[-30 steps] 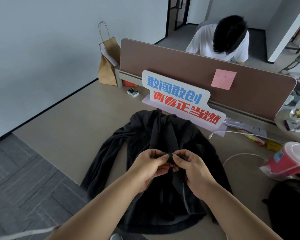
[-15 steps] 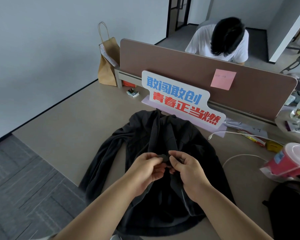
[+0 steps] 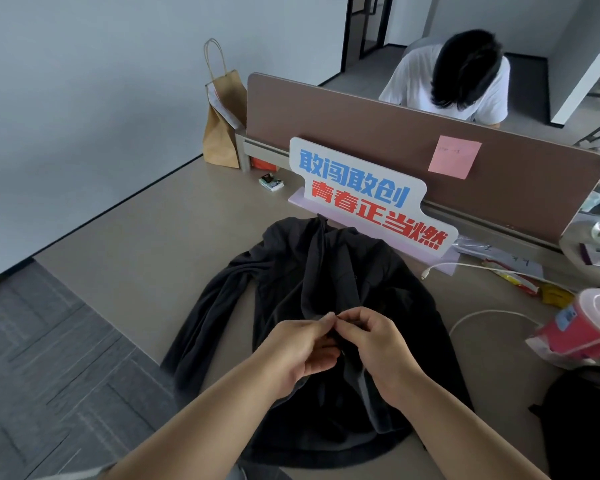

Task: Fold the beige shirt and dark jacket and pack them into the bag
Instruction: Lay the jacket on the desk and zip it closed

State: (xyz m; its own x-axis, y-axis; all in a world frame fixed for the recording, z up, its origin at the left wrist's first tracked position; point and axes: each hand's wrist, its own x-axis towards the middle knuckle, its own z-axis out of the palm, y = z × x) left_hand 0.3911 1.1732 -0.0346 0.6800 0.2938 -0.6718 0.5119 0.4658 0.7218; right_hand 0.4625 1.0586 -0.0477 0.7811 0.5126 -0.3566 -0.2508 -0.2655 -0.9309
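The dark jacket [image 3: 326,282] lies spread on the beige desk [image 3: 146,258], collar toward the divider, its left sleeve hanging over the desk's near-left edge. My left hand [image 3: 302,348] and my right hand [image 3: 374,341] meet over the middle of the jacket's front. Both pinch the front edges of the fabric between thumb and fingertips, close together. A black bag [image 3: 582,424] shows at the bottom right, partly cut off by the frame. No beige shirt is in view.
A lettered sign [image 3: 368,195] leans on the brown divider [image 3: 395,140]. A paper bag [image 3: 222,126] stands far left. A red cup with a clear lid [image 3: 589,327], white cables [image 3: 478,317] and snack wrappers lie right. A person sits behind the divider.
Both hands have slid slightly nearer to me along the jacket's front, still pinching the fabric together. The jacket has barely shifted.
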